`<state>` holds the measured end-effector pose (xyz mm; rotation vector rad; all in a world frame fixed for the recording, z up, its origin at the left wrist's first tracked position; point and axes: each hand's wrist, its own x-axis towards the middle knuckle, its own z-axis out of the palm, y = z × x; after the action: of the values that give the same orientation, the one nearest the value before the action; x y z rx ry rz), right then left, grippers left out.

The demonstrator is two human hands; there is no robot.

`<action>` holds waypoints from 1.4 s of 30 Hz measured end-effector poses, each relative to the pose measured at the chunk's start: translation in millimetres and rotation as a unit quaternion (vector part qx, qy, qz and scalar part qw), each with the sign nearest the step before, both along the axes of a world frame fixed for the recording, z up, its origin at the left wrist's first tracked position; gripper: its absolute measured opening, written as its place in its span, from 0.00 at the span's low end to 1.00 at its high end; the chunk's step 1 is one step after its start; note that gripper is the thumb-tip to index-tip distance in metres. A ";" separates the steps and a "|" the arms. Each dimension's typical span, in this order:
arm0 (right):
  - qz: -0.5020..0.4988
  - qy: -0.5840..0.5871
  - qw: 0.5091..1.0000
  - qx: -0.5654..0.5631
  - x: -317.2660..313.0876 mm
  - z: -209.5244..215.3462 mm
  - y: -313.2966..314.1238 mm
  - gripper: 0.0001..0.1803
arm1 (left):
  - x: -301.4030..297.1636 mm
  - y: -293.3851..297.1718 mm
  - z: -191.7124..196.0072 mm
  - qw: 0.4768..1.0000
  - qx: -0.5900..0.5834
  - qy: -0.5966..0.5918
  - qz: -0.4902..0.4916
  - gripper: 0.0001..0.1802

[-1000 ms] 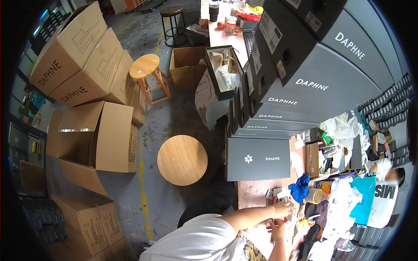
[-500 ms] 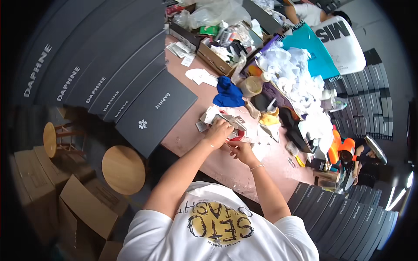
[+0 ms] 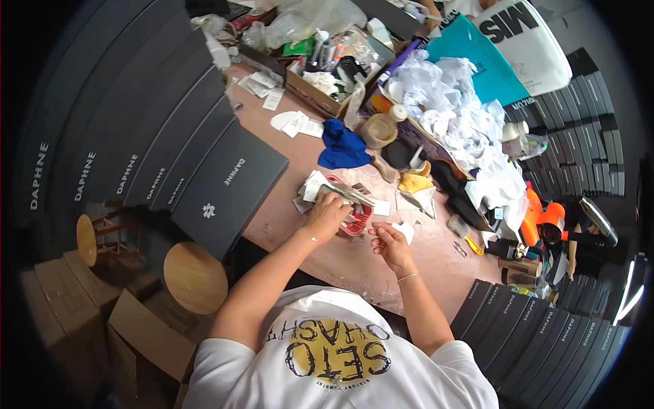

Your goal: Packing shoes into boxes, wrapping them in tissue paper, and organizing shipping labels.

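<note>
The person's left hand (image 3: 327,215) lies palm down on a small red tray (image 3: 354,217) near the front of the pinkish worktable (image 3: 340,262), fingers curled over a loose sheaf of grey and white paper slips (image 3: 320,189) that spills off the tray's far left side. Whether those fingers actually pinch a slip or only press on the pile, I cannot tell from here. Just to the right of it, close but not touching, the right hand (image 3: 390,242) hovers over the tabletop with fingers loosely bent and apart, holding nothing that I can see; a thin bracelet (image 3: 407,277) circles its wrist. A small white scrap (image 3: 407,232) lies just beyond its fingertips.

Farther out from the left hand sits a crumpled blue cloth (image 3: 344,146), with a few white tags (image 3: 294,123) beside it to the left. Out beyond the right hand is a yellow rag (image 3: 415,184), and past that a heap of crumpled white tissue paper (image 3: 453,112). Behind the blue cloth stands an open cardboard box (image 3: 327,75) crammed with tools and oddments.

To the left of the hands, dark grey flat boxes (image 3: 228,184) fan along the table edge, and below them stands a round wooden stool (image 3: 195,277).
</note>
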<state>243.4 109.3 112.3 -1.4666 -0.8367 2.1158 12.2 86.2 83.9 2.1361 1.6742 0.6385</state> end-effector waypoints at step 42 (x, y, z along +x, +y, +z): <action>0.325 -0.467 0.696 0.437 91.5 -31.1 7.3 0.32 | 26.5 -50.8 -8.9 0.656 -0.500 -0.525 0.209 0.16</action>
<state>334.9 116.5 81.2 -1.6809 -2.5778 0.7023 38.8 35.4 75.0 0.3587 1.2344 0.6210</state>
